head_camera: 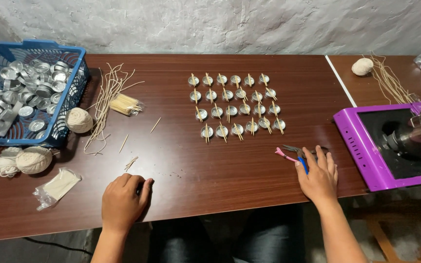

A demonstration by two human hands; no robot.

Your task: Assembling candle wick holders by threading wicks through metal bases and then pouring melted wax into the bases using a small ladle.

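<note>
Two hands rest low in the frame on the brown worktop [249,170]. My right hand [319,176] lies flat, grip wide, fingertips on the scissors [299,152] with pink and blue handles, lower right of centre. My left hand [123,200], lower left, is curled into a narrow grip; I cannot tell what it holds. Rows of small metal cups [234,111] with sticks across them sit at centre. At upper left is a blue basket [69,83].
</note>
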